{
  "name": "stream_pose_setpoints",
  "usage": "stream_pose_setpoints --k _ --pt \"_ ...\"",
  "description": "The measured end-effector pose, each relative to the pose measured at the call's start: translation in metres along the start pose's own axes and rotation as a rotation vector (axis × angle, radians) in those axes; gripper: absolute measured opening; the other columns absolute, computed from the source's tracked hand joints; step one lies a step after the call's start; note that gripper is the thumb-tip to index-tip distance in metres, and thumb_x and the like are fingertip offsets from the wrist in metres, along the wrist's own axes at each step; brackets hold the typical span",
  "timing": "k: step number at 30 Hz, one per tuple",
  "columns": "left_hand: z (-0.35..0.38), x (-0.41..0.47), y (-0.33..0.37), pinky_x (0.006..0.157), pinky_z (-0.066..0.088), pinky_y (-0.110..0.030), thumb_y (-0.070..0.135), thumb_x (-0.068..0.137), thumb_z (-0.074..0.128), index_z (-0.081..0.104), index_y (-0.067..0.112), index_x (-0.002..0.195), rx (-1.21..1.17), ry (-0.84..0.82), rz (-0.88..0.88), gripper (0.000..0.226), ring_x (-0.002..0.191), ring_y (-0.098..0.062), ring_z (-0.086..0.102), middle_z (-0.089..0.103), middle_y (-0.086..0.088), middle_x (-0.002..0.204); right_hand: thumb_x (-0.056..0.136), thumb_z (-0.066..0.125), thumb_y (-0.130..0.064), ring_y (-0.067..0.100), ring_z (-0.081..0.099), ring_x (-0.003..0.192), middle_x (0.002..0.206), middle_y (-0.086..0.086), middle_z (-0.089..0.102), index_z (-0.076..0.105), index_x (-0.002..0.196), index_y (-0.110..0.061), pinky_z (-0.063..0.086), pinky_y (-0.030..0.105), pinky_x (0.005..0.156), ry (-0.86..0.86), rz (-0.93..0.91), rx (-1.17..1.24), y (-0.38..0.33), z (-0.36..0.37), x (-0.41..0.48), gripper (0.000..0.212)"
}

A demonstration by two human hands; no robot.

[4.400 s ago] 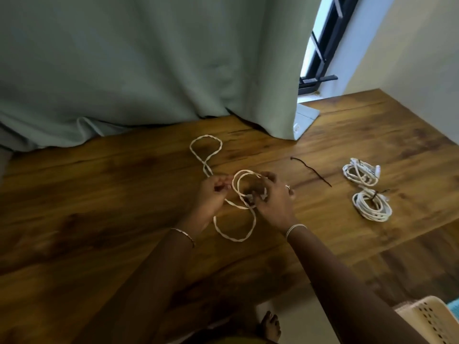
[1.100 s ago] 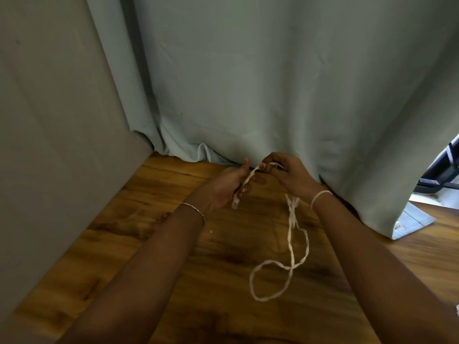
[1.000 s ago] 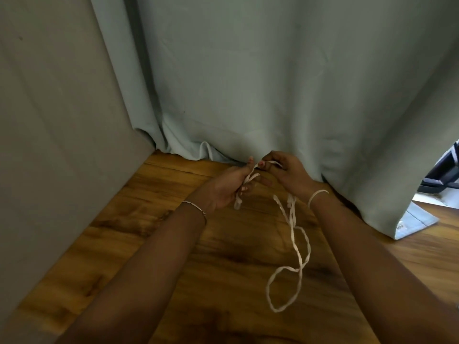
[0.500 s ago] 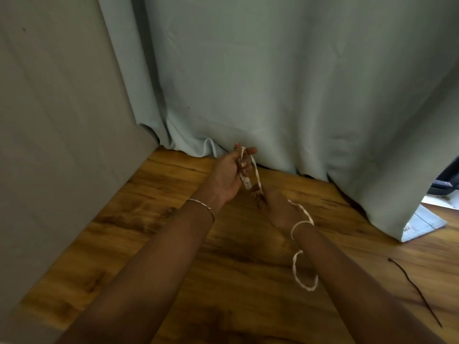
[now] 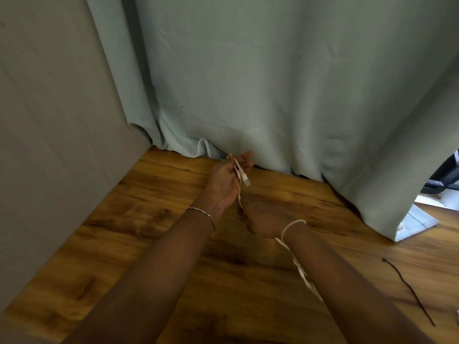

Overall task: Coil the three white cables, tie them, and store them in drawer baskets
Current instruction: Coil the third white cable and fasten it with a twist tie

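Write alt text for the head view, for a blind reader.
A left hand pinches a white cable near its plug end, above a wooden table; the cable runs down into the right hand. A pale curtain hangs behind, and a thin black tie lies at right.

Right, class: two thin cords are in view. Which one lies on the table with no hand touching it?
The black tie, lying alone on the table at the right. The white cable is held in the left hand, plug end dangling.

White cable [image 5: 301,271], partly lifted
Plug dangles from the left hand [image 5: 223,184]; the rest trails under the right wrist.
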State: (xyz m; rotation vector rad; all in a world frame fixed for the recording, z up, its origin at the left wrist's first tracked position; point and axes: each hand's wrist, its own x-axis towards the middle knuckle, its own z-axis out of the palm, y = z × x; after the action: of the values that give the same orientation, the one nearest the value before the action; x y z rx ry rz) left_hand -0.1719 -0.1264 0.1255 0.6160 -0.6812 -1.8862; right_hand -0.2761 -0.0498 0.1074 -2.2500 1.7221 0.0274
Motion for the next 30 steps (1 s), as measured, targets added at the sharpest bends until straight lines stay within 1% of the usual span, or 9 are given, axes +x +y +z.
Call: stream_pose_setpoints --k 4,7,10,13,16,19,23,27,30 --pt "-0.002 0.005 0.002 0.067 0.053 -0.018 0.011 0.104 0.029 0.056 0.004 0.093 -0.059 0.046 0.018 0.030 0.073 -0.011 0.066 0.074 -0.002 0.078 0.091 0.042 -0.030 0.029 0.059 0.093 0.107 0.016 0.060 0.044 0.122 -0.008 0.049 0.041 0.087 0.022 -0.040 -0.006 -0.002 0.017 0.001 0.038" --pt "-0.009 0.005 -0.002 0.063 0.053 -0.018 0.011 0.104 0.027 0.055 0.003 0.097 0.088 0.028 0.073 0.029 0.062 -0.006 0.067 0.074 0.003 0.073 0.095 0.043 -0.028 0.021 0.056 0.091 0.102 0.004 0.057 0.047 0.109 -0.019 0.047 0.039 0.083 0.081 -0.060 0.041 0.001 0.015 0.002 0.018" --pt "-0.021 0.009 -0.006 0.061 0.050 -0.019 0.012 0.104 0.029 0.054 0.010 0.097 0.448 0.047 0.139 0.026 0.060 -0.006 0.064 0.072 0.004 0.068 0.097 0.043 -0.034 0.023 0.060 0.100 0.115 0.005 0.063 0.055 0.117 -0.019 0.048 0.035 0.081 0.139 -0.055 0.059 0.005 0.005 0.002 0.028" --pt "-0.034 0.008 -0.010 0.071 0.049 -0.025 0.019 0.103 0.035 0.055 0.013 0.099 0.832 -0.047 0.113 0.021 0.077 -0.017 0.061 0.066 -0.007 0.085 0.097 0.045 -0.039 0.019 0.059 0.108 0.136 0.001 0.054 0.060 0.121 -0.025 0.049 0.034 0.081 0.207 -0.071 0.068 0.007 -0.007 0.007 0.032" --pt "-0.039 0.001 -0.015 0.061 0.042 -0.020 0.021 0.102 0.037 0.048 0.017 0.079 1.095 -0.129 0.065 0.026 0.067 -0.012 0.051 0.054 -0.004 0.074 0.094 0.049 -0.039 0.021 0.063 0.099 0.117 0.000 0.066 0.064 0.113 -0.028 0.050 0.035 0.078 0.242 -0.037 0.044 0.007 -0.018 0.009 0.026" --pt "-0.041 -0.002 -0.013 0.063 0.044 -0.026 0.020 0.102 0.038 0.054 0.009 0.074 1.024 -0.121 -0.031 0.034 0.061 -0.015 0.054 0.057 -0.007 0.067 0.090 0.059 -0.038 0.014 0.062 0.088 0.095 -0.004 0.070 0.068 0.099 -0.028 0.046 0.030 0.071 0.240 0.015 0.217 0.015 -0.031 0.008 0.016" --pt "-0.034 -0.019 -0.005 0.050 0.047 -0.020 0.015 0.100 0.036 0.059 0.009 0.067 0.940 -0.183 -0.171 0.041 0.047 -0.011 0.058 0.062 0.003 0.048 0.086 0.067 -0.034 0.002 0.050 0.064 0.071 -0.014 0.055 0.060 0.080 -0.024 0.035 0.012 0.054 0.270 0.050 0.273 0.034 -0.037 0.018 0.014" --pt "-0.030 -0.024 -0.005 0.048 0.042 -0.024 0.016 0.098 0.034 0.059 0.007 0.072 0.788 -0.134 -0.186 0.037 0.048 -0.018 0.053 0.058 -0.002 0.049 0.084 0.070 -0.031 0.004 0.048 0.063 0.073 -0.011 0.054 0.058 0.082 -0.020 0.035 0.010 0.052 0.322 0.043 0.288 0.041 -0.035 0.025 0.017" --pt "-0.032 -0.023 -0.005 0.044 0.042 -0.022 0.039 0.101 0.033 0.060 0.010 0.077 0.648 -0.128 -0.241 0.046 0.044 -0.014 0.052 0.056 -0.002 0.055 0.084 0.070 -0.031 0.011 0.055 0.070 0.076 -0.006 0.059 0.060 0.082 -0.017 0.038 0.016 0.059 0.329 0.043 0.373 0.044 -0.034 0.029 0.018"
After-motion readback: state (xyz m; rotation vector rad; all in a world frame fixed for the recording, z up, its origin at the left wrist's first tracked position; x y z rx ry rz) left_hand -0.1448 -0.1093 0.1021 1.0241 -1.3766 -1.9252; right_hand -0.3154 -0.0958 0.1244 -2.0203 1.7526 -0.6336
